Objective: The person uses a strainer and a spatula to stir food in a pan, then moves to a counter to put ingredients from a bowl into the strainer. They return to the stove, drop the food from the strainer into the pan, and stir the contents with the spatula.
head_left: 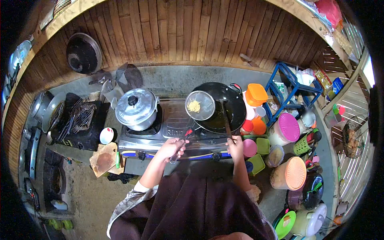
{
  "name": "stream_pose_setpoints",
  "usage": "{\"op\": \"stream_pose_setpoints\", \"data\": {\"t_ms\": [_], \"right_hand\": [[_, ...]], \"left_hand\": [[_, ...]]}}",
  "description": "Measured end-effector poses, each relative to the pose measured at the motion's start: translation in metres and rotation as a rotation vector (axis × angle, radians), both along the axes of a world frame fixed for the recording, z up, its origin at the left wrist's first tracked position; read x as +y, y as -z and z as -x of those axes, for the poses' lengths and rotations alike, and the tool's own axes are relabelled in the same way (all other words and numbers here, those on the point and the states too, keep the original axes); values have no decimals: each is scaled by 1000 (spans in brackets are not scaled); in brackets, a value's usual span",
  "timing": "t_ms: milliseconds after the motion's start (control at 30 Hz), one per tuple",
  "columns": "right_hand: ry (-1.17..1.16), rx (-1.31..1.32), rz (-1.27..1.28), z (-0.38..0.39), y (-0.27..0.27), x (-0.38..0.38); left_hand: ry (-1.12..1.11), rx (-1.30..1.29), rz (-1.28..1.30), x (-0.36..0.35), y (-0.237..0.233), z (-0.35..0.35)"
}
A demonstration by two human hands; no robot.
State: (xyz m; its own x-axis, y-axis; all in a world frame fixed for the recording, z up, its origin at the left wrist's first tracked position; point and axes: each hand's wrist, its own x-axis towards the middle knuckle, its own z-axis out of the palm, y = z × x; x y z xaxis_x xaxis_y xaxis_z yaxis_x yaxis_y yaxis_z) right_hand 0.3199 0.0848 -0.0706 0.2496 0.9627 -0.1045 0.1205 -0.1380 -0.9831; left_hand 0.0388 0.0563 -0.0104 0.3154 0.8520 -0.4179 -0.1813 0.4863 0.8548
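Note:
My left hand [172, 147] grips the handle of a round wire strainer [200, 105] that holds a small clump of yellow food over the left edge of a black wok [232, 106]. My right hand [235, 146] holds the wooden handle of a spatula [226, 120] whose end reaches into the wok. The wok sits on the right burner of a steel two-burner stove [172, 120]. A lidded aluminium pot [136, 108] stands on the left burner.
Plastic containers, orange [256, 94], pink-lidded [285, 129] and peach-lidded [290, 173], crowd the counter right of the stove beside a blue rack [294, 86]. A wooden cutting board [105, 159] and a charcoal grill [78, 118] lie to the left. A wooden wall runs behind.

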Motion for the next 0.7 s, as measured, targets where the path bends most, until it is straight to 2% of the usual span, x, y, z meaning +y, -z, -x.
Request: {"op": "stream_pose_setpoints", "data": {"t_ms": [133,300,367,433,467,533,567,600,667,700], "right_hand": [[-15,-16,27,-3,4,2],[-79,268,119,-10,-7,-4],[-113,286,124,-17,-6,-4],[-83,588,257,-32,10,5],[-43,579,113,-37,30,3],[-225,-161,-105,-82,145,17],[-219,-507,-226,-104,201,24],[-219,-507,-224,-93,187,15],[-300,-270,487,-43,111,-19],[-536,-674,223,-32,92,-26]], "left_hand": [[7,-5,-10,1,6,0],[-1,-13,25,1,8,-3],[0,-8,25,2,8,-6],[0,-12,31,2,8,-8],[0,-13,33,2,9,-8],[4,-39,34,2,10,-8],[3,-39,36,2,9,-7],[0,-39,38,2,8,-6],[1,-38,40,2,4,-6],[4,-22,23,2,0,-4]]}}
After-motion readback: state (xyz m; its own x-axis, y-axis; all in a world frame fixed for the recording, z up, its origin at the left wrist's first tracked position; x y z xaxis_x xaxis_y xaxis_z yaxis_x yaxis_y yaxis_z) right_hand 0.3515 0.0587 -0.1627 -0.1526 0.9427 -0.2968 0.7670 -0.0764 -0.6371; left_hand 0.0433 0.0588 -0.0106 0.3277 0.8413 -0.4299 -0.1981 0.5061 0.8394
